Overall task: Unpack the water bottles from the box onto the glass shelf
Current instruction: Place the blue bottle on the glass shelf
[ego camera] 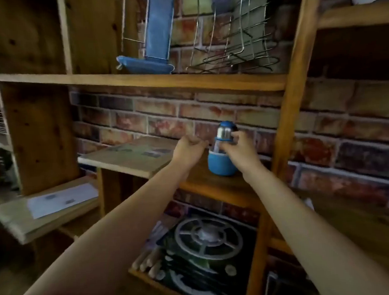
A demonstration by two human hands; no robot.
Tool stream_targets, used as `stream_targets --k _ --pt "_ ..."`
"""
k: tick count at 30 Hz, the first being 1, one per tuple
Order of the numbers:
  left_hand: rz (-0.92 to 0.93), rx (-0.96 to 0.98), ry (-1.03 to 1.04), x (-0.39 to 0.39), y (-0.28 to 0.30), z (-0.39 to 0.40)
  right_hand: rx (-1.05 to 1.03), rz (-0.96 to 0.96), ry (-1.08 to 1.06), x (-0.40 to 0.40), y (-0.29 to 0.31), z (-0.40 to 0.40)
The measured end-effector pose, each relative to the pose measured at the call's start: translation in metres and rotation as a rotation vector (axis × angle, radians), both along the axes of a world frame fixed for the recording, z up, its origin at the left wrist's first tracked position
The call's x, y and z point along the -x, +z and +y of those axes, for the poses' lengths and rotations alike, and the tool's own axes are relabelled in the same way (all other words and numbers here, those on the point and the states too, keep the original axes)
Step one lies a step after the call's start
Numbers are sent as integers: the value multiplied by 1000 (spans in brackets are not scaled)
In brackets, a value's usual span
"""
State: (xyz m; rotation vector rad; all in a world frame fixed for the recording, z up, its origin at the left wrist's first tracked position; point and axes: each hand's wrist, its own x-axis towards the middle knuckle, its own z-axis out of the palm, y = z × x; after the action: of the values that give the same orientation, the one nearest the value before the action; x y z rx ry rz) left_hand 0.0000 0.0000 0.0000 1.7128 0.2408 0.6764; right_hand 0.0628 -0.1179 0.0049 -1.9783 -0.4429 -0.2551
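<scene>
On the wooden shelf [214, 187], the right hand [238, 150] curls its fingers around the upright blue bottle [222, 154]; beside it, the left hand [188, 149] is a loose, empty fist.

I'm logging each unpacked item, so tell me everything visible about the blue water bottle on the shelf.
The water bottle stands upright on a wooden shelf in front of the brick wall. It has a rounded blue base, a clear middle section, a shiny metallic band and a blue domed cap. The right hand grips its middle; the left hand, fingers curled, is just beside it, not touching.
</scene>
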Motion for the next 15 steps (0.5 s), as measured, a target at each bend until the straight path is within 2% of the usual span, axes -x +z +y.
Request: stream_targets --k 5,10,15 --pt "60 -16 -35 -39 0 -16 -103 -16 -17 -16 0 5" --pt "59 69 -75 -67 0 -11 -74 40 -85 -36 -4 11" --pt "240 187 -308 -81 -10 0 -92 216 -35 -51 -11 21"
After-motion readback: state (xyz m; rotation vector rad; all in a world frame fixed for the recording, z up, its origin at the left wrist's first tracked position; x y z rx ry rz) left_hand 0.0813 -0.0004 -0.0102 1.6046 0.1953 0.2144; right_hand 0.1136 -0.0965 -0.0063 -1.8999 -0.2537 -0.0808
